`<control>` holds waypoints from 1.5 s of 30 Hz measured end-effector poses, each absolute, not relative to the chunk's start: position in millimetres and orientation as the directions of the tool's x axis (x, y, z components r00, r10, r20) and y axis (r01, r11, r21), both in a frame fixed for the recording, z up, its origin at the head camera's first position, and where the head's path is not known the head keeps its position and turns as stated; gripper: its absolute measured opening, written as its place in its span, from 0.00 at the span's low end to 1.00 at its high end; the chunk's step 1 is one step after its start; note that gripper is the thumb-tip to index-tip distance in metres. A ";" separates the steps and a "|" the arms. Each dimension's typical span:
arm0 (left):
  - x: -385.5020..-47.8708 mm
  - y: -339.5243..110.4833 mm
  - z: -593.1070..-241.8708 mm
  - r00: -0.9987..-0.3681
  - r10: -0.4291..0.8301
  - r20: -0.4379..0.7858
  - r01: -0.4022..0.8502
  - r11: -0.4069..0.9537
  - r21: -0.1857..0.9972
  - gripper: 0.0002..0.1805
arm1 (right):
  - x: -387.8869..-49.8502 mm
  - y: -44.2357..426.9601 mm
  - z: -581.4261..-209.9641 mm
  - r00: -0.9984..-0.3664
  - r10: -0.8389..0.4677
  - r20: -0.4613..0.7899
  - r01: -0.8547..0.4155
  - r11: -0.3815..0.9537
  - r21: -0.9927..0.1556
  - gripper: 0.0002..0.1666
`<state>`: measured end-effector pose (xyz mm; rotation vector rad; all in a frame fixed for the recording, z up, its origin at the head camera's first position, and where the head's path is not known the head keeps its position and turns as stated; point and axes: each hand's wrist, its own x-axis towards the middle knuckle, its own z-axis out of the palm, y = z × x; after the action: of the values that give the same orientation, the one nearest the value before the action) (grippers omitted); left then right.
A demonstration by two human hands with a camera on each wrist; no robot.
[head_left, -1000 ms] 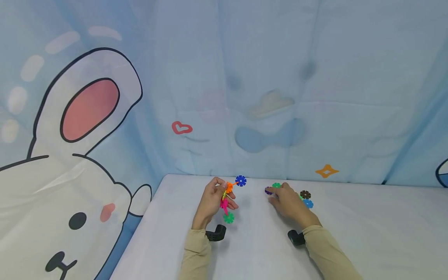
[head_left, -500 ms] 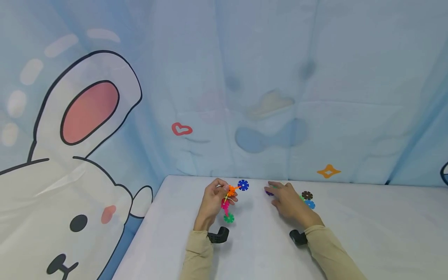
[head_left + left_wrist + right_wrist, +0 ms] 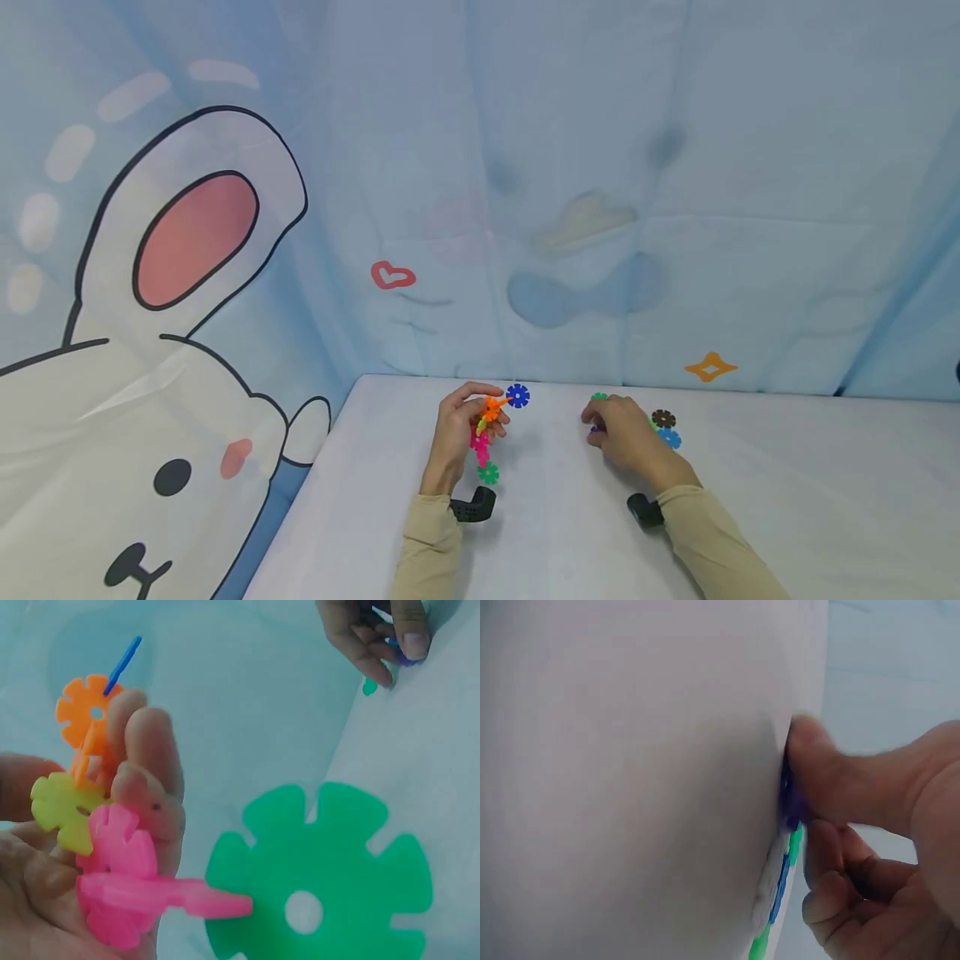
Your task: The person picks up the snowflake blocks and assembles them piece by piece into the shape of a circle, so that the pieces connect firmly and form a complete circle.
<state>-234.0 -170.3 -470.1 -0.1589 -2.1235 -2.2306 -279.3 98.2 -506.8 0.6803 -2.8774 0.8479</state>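
My left hand (image 3: 453,425) holds a chain of interlocking plastic snowflake discs. The chain has a blue disc (image 3: 517,396), an orange disc (image 3: 82,709), a yellow-green disc (image 3: 64,810), pink discs (image 3: 120,900) and a green disc (image 3: 322,877) hanging at its lower end. Over on the right, my right hand (image 3: 626,433) has its thumb and curled fingers at a purple snowflake disc (image 3: 791,799) on the table. Most of that disc is hidden by the hand. Just beyond the fingers lies a loose green disc (image 3: 599,397), partly covered.
Beside the right hand lie a brown disc (image 3: 663,418) and a light blue disc (image 3: 669,437), with part of a green one showing by them. The white table (image 3: 555,517) ends at a printed blue curtain (image 3: 570,333). Each wrist wears a black camera (image 3: 474,506).
My right hand has drawn the purple disc nearer and slightly right, its fingers curling in from a straighter pose. The left hand stays nearly in place with the chain, which shifts a little.
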 end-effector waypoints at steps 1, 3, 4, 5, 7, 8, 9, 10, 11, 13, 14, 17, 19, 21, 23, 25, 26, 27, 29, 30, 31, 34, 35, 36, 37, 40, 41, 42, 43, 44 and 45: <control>-233.7 -169.9 -469.9 -0.993 0.017 0.117 0.116 -0.045 0.992 0.21 | -279.3 100.2 -506.8 -0.906 -0.388 0.171 -0.418 0.751 -0.511 0.10; -233.4 -169.2 -469.5 -0.993 -0.007 0.114 0.114 -0.042 0.993 0.22 | -279.4 104.6 -506.3 -0.911 -0.383 0.155 -0.404 0.750 -0.524 0.10; -233.4 -168.9 -469.3 -0.994 -0.016 0.110 0.110 -0.040 0.993 0.22 | -279.2 106.9 -505.4 -0.912 -0.382 0.149 -0.399 0.746 -0.533 0.11; -233.2 -168.6 -469.0 -0.994 -0.022 0.106 0.107 -0.039 0.994 0.21 | -278.9 109.2 -504.5 -0.913 -0.381 0.144 -0.395 0.742 -0.542 0.11; -233.0 -168.0 -468.5 -0.995 -0.027 0.093 0.094 -0.040 0.995 0.20 | -278.5 113.7 -502.9 -0.912 -0.388 0.134 -0.393 0.730 -0.559 0.13; -232.9 -167.5 -468.2 -0.996 -0.027 0.088 0.089 -0.042 0.995 0.20 | -278.4 115.7 -502.1 -0.912 -0.389 0.132 -0.392 0.725 -0.566 0.13; -233.2 -167.2 -468.3 -0.996 -0.027 0.083 0.084 -0.039 0.996 0.20 | -278.7 117.5 -501.6 -0.912 -0.389 0.132 -0.390 0.718 -0.577 0.13; -233.3 -166.6 -468.2 -0.996 -0.024 0.081 0.082 -0.037 0.996 0.20 | -279.1 119.3 -500.8 -0.909 -0.392 0.142 -0.397 0.711 -0.580 0.12; -233.5 -166.1 -468.3 -0.996 -0.020 0.081 0.082 -0.038 0.996 0.20 | -279.6 120.8 -499.8 -0.906 -0.394 0.156 -0.407 0.703 -0.584 0.11; -234.1 -164.9 -468.4 -0.997 -0.009 0.081 0.081 -0.041 0.996 0.18 | -280.1 122.4 -496.7 -0.902 -0.388 0.189 -0.419 0.682 -0.600 0.07; -234.6 -164.4 -468.7 -0.997 -0.002 0.083 0.083 -0.045 0.996 0.17 | -280.3 122.5 -495.0 -0.896 -0.386 0.218 -0.435 0.668 -0.604 0.05; -234.9 -162.5 -468.5 -0.996 0.019 0.089 0.088 -0.050 0.995 0.16 | -277.6 119.5 -487.3 -0.879 -0.368 0.304 -0.475 0.614 -0.631 0.04; -234.5 -161.3 -468.1 -0.995 0.030 0.094 0.092 -0.053 0.994 0.15 | -274.5 114.1 -482.4 -0.861 -0.342 0.376 -0.508 0.576 -0.640 0.06; -233.9 -159.9 -467.5 -0.995 0.037 0.097 0.095 -0.054 0.994 0.15 | -271.4 107.1 -478.6 -0.837 -0.310 0.450 -0.545 0.529 -0.650 0.06; -233.1 -158.2 -466.6 -0.995 0.044 0.094 0.091 -0.063 0.994 0.15 | -268.9 99.5 -476.3 -0.804 -0.280 0.525 -0.591 0.482 -0.647 0.06; -232.2 -156.3 -465.7 -0.995 0.048 0.086 0.083 -0.069 0.994 0.17 | -266.8 92.6 -475.2 -0.770 -0.261 0.583 -0.632 0.441 -0.637 0.05; -231.8 -155.3 -465.2 -0.995 0.050 0.082 0.078 -0.072 0.994 0.17 | -266.0 89.8 -475.1 -0.758 -0.255 0.600 -0.646 0.421 -0.637 0.05; -231.3 -154.3 -464.7 -0.996 0.052 0.076 0.072 -0.074 0.995 0.18 | -265.2 87.4 -475.0 -0.747 -0.251 0.616 -0.658 0.409 -0.632 0.05; -230.7 -152.2 -463.7 -0.996 0.055 0.067 0.063 -0.075 0.995 0.18 | -263.2 83.6 -474.8 -0.739 -0.242 0.628 -0.667 0.391 -0.634 0.04; -230.3 -151.3 -463.1 -0.996 0.056 0.065 0.061 -0.075 0.995 0.18 | -262.1 82.3 -474.7 -0.741 -0.237 0.628 -0.665 0.387 -0.639 0.04; -229.9 -150.4 -462.4 -0.996 0.057 0.065 0.060 -0.075 0.995 0.18 | -261.0 81.1 -474.5 -0.745 -0.231 0.626 -0.661 0.380 -0.647 0.04; -228.9 -148.2 -460.2 -0.996 0.062 0.068 0.064 -0.076 0.995 0.18 | -258.1 78.2 -473.3 -0.759 -0.210 0.617 -0.646 0.364 -0.671 0.04; -228.5 -147.7 -459.3 -0.995 0.066 0.071 0.066 -0.078 0.995 0.18 | -257.3 77.2 -472.8 -0.763 -0.203 0.613 -0.641 0.357 -0.680 0.04; -228.2 -147.1 -458.4 -0.995 0.071 0.074 0.069 -0.080 0.994 0.18 | -256.4 76.3 -472.0 -0.767 -0.196 0.611 -0.637 0.352 -0.686 0.04; -227.9 -146.6 -457.6 -0.994 0.077 0.077 0.071 -0.084 0.994 0.17 | -255.4 75.2 -471.2 -0.770 -0.190 0.610 -0.633 0.349 -0.691 0.05; -227.6 -145.2 -456.0 -0.992 0.095 0.086 0.077 -0.099 0.992 0.18 | -252.8 72.2 -469.0 -0.771 -0.175 0.613 -0.630 0.350 -0.693 0.06; -227.2 -144.6 -455.3 -0.991 0.097 0.088 0.078 -0.103 0.992 0.18 | -252.0 71.2 -468.4 -0.770 -0.171 0.615 -0.630 0.358 -0.689 0.06; -227.2 -143.8 -454.6 -0.991 0.098 0.089 0.078 -0.109 0.991 0.18 | -251.2 70.2 -467.9 -0.767 -0.169 0.619 -0.632 0.368 -0.682 0.06; -226.9 -143.0 -453.9 -0.991 0.098 0.088 0.077 -0.115 0.990 0.18 | -250.5 69.3 -467.4 -0.764 -0.167 0.623 -0.634 0.377 -0.675 0.07; -226.7 -142.1 -453.3 -0.992 0.096 0.086 0.075 -0.120 0.990 0.17 | -249.9 68.5 -467.2 -0.760 -0.166 0.628 -0.636 0.384 -0.669 0.07; -226.4 -141.1 -452.6 -0.992 0.095 0.085 0.073 -0.123 0.990 0.16 | -249.5 67.8 -466.9 -0.757 -0.166 0.632 -0.639 0.391 -0.662 0.07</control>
<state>-226.4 -141.1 -452.6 -0.1999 -2.0901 -2.3560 -249.5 67.8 -466.9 0.6893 -2.1846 1.3425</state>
